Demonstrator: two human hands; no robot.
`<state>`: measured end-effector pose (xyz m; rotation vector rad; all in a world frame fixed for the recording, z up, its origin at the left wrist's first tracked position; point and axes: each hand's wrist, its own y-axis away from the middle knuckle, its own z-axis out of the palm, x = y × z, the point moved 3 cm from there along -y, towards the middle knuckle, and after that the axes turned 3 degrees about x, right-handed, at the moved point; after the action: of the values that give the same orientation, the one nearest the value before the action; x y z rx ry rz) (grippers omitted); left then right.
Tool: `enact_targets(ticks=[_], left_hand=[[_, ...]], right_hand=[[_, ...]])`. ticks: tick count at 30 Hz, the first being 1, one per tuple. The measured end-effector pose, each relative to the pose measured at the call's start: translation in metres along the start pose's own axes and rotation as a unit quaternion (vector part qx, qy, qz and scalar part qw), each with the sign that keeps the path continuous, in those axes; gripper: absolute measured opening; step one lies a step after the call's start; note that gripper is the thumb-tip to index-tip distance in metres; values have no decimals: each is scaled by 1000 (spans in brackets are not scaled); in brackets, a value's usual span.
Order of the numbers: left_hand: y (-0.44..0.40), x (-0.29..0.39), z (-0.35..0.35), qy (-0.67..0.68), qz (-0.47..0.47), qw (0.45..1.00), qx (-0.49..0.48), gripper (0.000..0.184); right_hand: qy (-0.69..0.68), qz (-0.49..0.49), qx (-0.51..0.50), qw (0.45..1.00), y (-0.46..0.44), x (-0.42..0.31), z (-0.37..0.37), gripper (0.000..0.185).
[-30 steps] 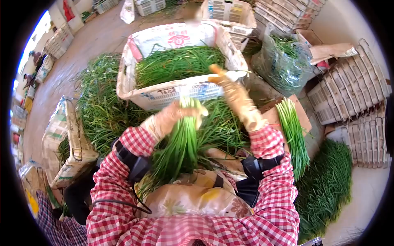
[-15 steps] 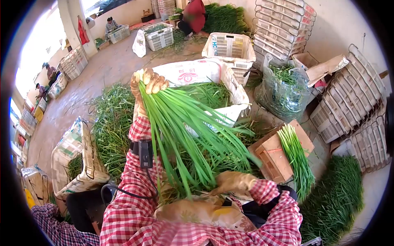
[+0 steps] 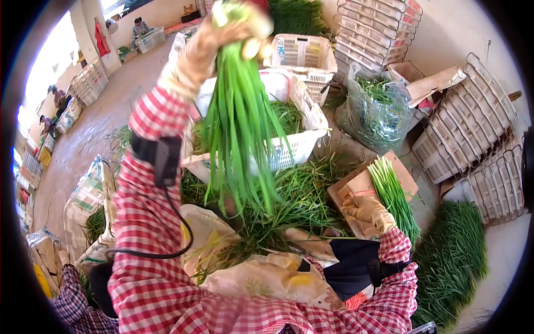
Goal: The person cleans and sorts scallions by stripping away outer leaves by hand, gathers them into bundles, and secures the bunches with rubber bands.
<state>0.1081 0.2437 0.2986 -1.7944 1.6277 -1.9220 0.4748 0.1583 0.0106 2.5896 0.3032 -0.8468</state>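
Note:
My left hand [image 3: 231, 36], in a tan glove, is raised high and closed around the pale ends of a bunch of chives [image 3: 242, 117]. The long green leaves hang down from it, and the upper end is blurred. Lower right, my gloved right hand [image 3: 370, 214] reaches over a wooden box [image 3: 347, 195], with its fingers stretched toward the box top. I see nothing in it. Beside that hand, a neat bundle of chives [image 3: 392, 192] lies across the box, pale ends pointing away from me.
A white crate [image 3: 308, 139] stands ahead, with loose greens [image 3: 300, 192] heaped before it. To the right are a plastic bag of greens [image 3: 375, 114], stacked crates [image 3: 467, 131] and a chive pile [image 3: 453, 261]. A co-worker's sleeve [image 3: 78, 298] shows lower left.
My left hand has lifted the chives up and toward me, so the leaves now hang down. My right hand has moved from near my lap to the wooden box on the right.

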Motion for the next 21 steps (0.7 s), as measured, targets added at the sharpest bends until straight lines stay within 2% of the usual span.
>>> enact_targets(ticks=[2,4,6,7,8,9,10,11,12,13,14,15,17,19,20,21], left_hand=[[-23,17,10,-91,-56,993,-47,25],[-40,14,31,-111,-99,985,-90,26],[-40,-14,46,-232,-59,966,-98,23],[-31,-38,58,-202,-176,954,-134,24],[-23,-61,74,-209,-58,949,-230,19],[-3,-92,91,-341,-87,900,-257,17],[18,-126,111,-451,-80,822,-339,21],[56,-171,125,-248,-268,886,-287,19],[94,-191,142,-368,-109,877,-289,21],[134,-210,159,-497,46,831,-245,24],[151,-225,175,-457,-141,801,-360,21],[170,-236,188,-389,-322,733,-456,19],[224,-278,209,-475,-160,696,-514,13],[223,-263,210,-492,-90,687,-527,9],[226,-262,209,-488,-65,705,-511,8],[235,-265,209,-517,-41,697,-495,9]], right_hand=[[-22,19,3,1000,3,-7,-4,43],[-52,50,5,997,3,-13,-4,39],[-50,44,-19,998,-1,-22,1,39],[-49,44,-31,997,0,-23,3,38],[-33,23,-39,998,-13,-2,18,41],[-16,24,-52,998,-18,6,26,42],[1,24,-65,998,-22,10,34,42],[21,20,-79,996,-25,8,39,43],[54,36,-93,994,-23,-7,36,42],[24,68,-111,991,-26,-2,45,41],[14,68,-117,991,-25,-1,48,41],[4,69,-123,990,-24,-1,51,42],[-4,93,-156,983,-17,-17,49,43],[36,75,-151,985,-20,-10,56,44],[28,83,-158,984,-21,-5,61,44],[21,90,-164,982,-23,1,67,44]])
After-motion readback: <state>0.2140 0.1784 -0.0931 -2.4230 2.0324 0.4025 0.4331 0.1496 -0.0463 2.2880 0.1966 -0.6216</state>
